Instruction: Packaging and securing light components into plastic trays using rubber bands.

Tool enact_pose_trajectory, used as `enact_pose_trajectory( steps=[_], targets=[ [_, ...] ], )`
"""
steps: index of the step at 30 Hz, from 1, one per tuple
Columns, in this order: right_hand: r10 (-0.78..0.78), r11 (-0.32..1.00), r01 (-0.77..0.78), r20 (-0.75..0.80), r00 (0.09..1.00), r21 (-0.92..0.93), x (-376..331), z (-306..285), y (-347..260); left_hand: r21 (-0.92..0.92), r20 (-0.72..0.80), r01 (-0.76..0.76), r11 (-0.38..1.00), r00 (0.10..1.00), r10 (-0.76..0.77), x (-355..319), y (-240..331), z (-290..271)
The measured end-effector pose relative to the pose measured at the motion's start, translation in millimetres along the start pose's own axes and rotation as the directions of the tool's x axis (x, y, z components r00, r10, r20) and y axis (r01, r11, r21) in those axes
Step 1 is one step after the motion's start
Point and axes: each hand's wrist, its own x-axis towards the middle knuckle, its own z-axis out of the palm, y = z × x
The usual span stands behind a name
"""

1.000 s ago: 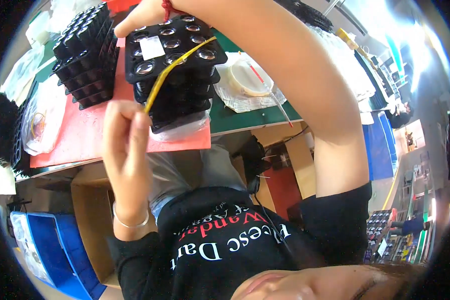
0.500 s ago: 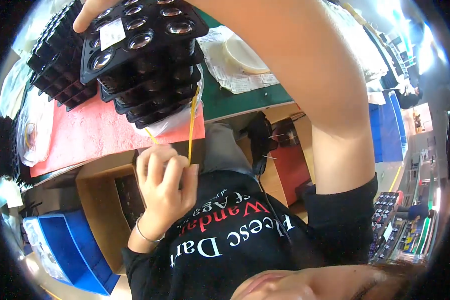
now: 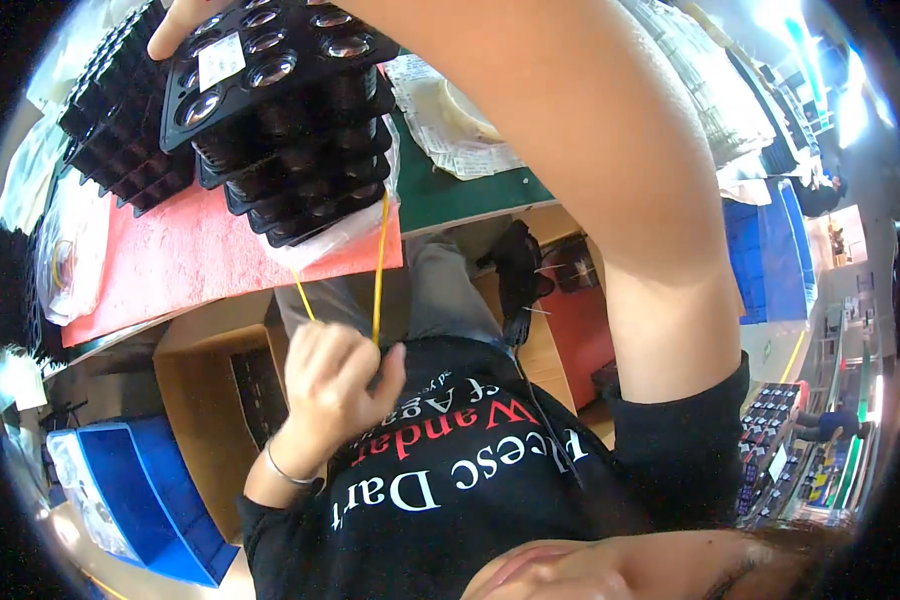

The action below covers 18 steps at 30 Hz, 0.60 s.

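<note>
My left hand [image 3: 335,380], with a bracelet at its wrist, is closed on a yellow rubber band [image 3: 380,265]. Two strands of the band run taut from under a stack of black plastic trays [image 3: 305,150] down to my fist. Round clear lenses sit in the top tray's pockets, beside a small white label [image 3: 221,63]. Clear plastic film [image 3: 330,240] shows beneath the stack. My right arm reaches across above the stack; of my right hand [image 3: 180,24] only a stretched-out finger shows, at the top tray's far left corner. The rest is cut off by the upper edge.
A second stack of black trays [image 3: 120,150] stands at the left on the pink foam sheet [image 3: 160,265]. Right of the stacks, printed paper and a round pale roll [image 3: 465,110] lie on the green tabletop [image 3: 445,205]. Below are a cardboard box [image 3: 195,400] and a blue bin [image 3: 160,490].
My left hand has drawn slightly down and toward me, and the band's strands show longer. The tray stack appears slightly higher and further left in the view. My right arm has shifted a little left.
</note>
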Motion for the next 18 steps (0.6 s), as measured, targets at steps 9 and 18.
enact_pose_trajectory(
  steps=[9,18],
  targets=[
    [0.255,0.965,-0.235,-0.213,0.943,0.115,-62.2,-12.3,-14.5,0.313,-0.121,0.171,0.934,0.983,-0.139,36.0,-10.1,20.1],
    [0.425,0.72,0.332,-0.765,0.484,0.609,-170.8,124.5,-25.7,0.301,-0.199,0.218,0.929,0.967,-0.162,16.4,-26.7,22.4]
  ],
)
